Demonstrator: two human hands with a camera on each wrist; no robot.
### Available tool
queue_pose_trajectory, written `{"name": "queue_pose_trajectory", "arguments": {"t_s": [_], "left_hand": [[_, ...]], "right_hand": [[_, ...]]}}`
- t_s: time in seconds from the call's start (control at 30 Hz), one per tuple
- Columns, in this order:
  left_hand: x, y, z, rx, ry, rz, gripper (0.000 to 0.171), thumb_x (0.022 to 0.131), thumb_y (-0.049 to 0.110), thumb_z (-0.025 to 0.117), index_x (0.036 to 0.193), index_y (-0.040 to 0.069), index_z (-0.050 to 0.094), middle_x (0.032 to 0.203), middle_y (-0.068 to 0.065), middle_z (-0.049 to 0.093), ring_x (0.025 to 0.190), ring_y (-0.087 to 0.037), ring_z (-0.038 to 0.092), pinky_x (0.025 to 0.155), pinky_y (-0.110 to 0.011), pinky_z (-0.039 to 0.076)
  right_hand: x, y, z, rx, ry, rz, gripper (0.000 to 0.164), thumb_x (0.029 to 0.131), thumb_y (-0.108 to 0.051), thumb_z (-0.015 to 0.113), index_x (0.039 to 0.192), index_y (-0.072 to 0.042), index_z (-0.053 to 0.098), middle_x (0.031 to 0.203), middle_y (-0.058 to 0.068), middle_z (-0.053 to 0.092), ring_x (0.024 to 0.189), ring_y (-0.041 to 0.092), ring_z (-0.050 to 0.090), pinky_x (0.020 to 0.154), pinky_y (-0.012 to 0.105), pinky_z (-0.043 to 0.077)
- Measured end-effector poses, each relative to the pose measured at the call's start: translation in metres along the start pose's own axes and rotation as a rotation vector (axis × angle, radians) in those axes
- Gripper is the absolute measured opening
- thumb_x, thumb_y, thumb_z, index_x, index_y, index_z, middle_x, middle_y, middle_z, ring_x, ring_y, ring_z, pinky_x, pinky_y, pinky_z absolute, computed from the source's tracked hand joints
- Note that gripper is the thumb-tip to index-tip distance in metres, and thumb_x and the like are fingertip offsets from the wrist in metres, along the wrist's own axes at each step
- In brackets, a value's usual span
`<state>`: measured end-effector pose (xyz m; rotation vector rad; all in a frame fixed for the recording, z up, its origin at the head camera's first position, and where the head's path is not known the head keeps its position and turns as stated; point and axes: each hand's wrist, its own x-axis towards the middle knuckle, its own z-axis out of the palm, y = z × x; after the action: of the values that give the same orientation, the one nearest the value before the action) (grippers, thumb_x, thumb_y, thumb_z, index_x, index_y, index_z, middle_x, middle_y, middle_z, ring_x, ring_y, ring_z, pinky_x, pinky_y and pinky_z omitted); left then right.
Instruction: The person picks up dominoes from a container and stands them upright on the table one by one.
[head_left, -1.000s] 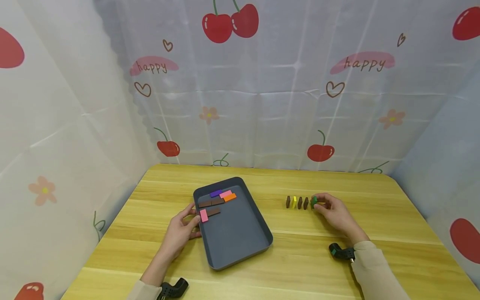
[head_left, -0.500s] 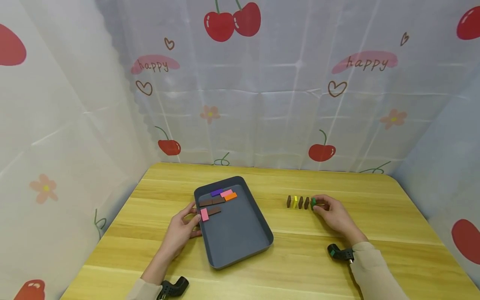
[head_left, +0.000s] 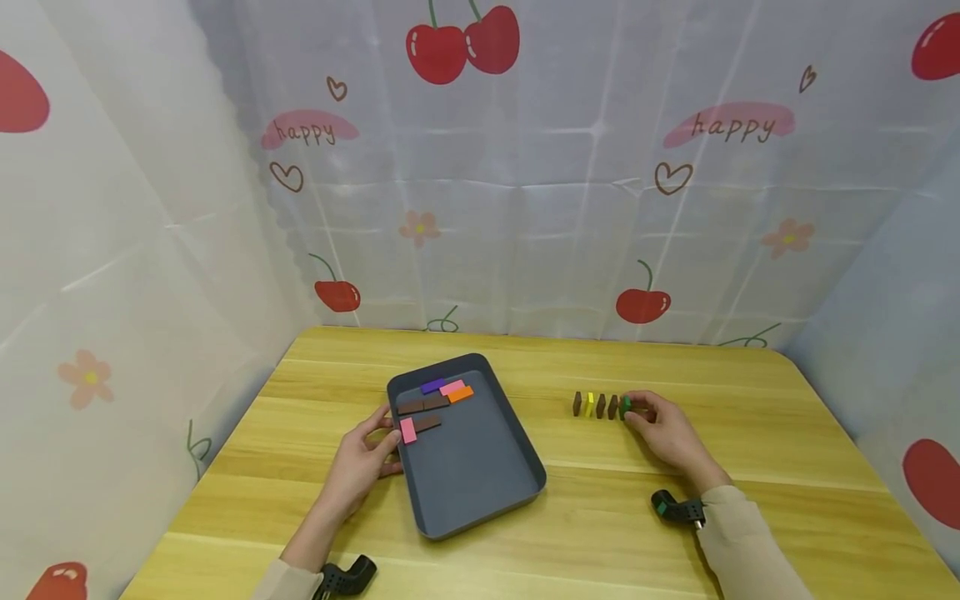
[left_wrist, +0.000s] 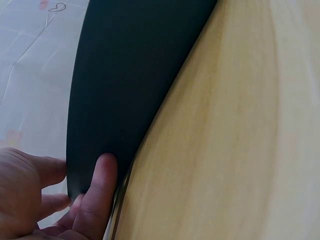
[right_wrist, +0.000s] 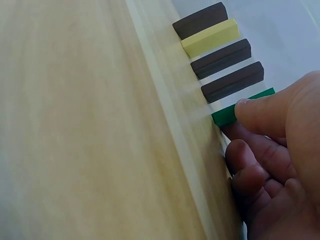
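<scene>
The step in hand appears to be setting the green domino block (right_wrist: 225, 117) at the end of a row that stands to the right of the gray tray (head_left: 465, 475). The right hand (head_left: 663, 429) pinches this block between thumb and fingers, on the row's end farthest from the tray; whether its base already rests on the table (head_left: 600, 533) is hard to tell. Nearer the tray in that row stand three brown domino blocks (head_left: 577, 405) and a yellow domino block (head_left: 590, 406). At the tray's left wall, the left hand (head_left: 356, 458) grips the rim. The next move seems to call for squaring the green block, then parting the fingers without tipping its neighbours. Inside the tray's far-left part lie purple (head_left: 433, 386), orange (head_left: 461, 394), pink (head_left: 407, 431) and brown (head_left: 427, 423) pieces.

The table under the tray is yellowish wood-grain; behind the tray hangs a pale sheet (head_left: 517, 200) printed with cherries, hearts and "happy".
</scene>
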<state>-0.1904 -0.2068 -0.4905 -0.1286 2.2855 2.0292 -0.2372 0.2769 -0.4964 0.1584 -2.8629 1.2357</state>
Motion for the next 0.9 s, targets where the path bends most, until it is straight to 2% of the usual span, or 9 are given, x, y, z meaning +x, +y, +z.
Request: {"name": "queue_pose_trajectory", "arguments": {"t_s": [0.13,0.57,0.9], "left_hand": [[-0.0004,0.0012,-0.0008,-0.006,-0.003,0.001,0.060,0.106,0.009,0.058,0.161,0.012,0.036,0.142,-0.019,0.045,0.113,-0.033,0.069,0.077,-0.038,0.067],[-0.0015,0.0015,-0.0012,-0.003,-0.009,0.006,0.060,0.106,0.010,0.058,0.162,0.012,0.035,0.144,-0.020,0.044,0.114,-0.034,0.068,0.077,-0.038,0.067],[-0.0019,0.0020,-0.0006,-0.006,-0.011,0.005,0.060,0.106,0.010,0.057,0.162,0.012,0.035,0.144,-0.020,0.044,0.117,-0.036,0.067,0.078,-0.038,0.067]], "right_hand": [[0.0006,0.0006,0.0005,-0.007,0.004,-0.005,0.036,0.106,-0.016,0.059,0.139,-0.002,0.059,0.131,0.024,0.067,0.111,0.035,0.067,0.090,0.044,0.056],[-0.0013,0.0017,0.0019,-0.007,0.003,0.001,0.038,0.106,-0.016,0.059,0.142,-0.002,0.057,0.130,0.023,0.067,0.105,0.029,0.066,0.085,0.037,0.054],[-0.0018,0.0015,0.0019,-0.007,0.003,-0.005,0.039,0.106,-0.016,0.059,0.142,-0.001,0.056,0.134,0.024,0.065,0.108,0.033,0.067,0.087,0.040,0.055]]}}
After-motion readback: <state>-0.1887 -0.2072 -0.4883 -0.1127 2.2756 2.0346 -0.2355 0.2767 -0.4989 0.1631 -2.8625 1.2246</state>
